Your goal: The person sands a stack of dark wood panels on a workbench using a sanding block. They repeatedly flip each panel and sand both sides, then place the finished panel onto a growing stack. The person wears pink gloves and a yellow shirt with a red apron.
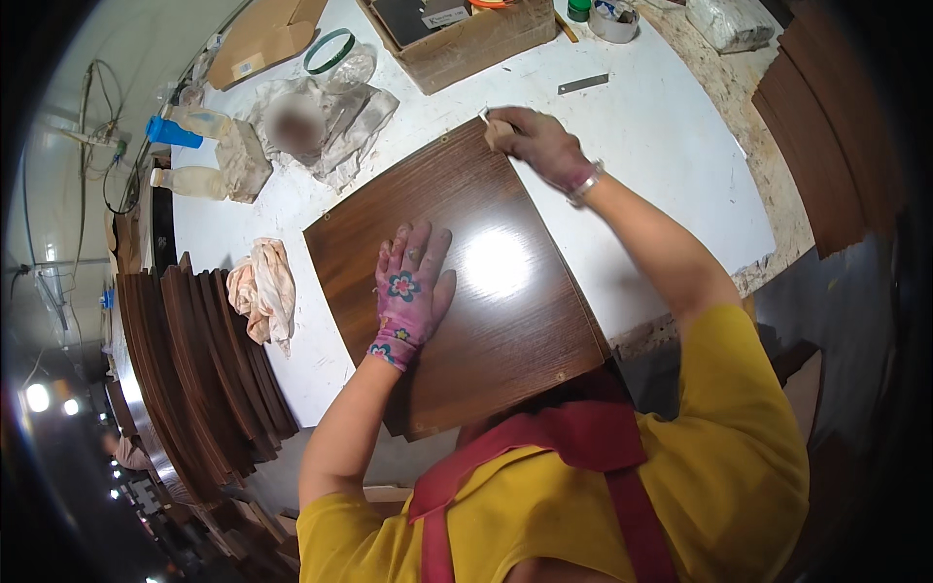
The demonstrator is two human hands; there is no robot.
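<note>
On the white-topped worktable [680, 165], in front of the person, lies one dark brown wood-grain panel [525, 330], its near end reaching past the table's edge toward a red apron [554, 437]. Two gloved hands work at it. The left hand [411, 282], in a pink glove with flower patches, rests flat and empty on the panel's face, fingers spread slightly. The right hand [546, 151] grasps one small tan pad [500, 135] at the panel's far right corner; its exact material is unclear.

Two stacks of similar brown boards flank the table: a left stack [194, 360] and a right stack [816, 146]. At the far left lie two plastic bottles, a blue-capped bottle [202, 121] and a clear bottle [194, 182]. One crumpled pinkish rag [260, 291] sits left of the panel. Beyond are one cardboard box [476, 60], one green ring [330, 51] and one thin metal strip [583, 85].
</note>
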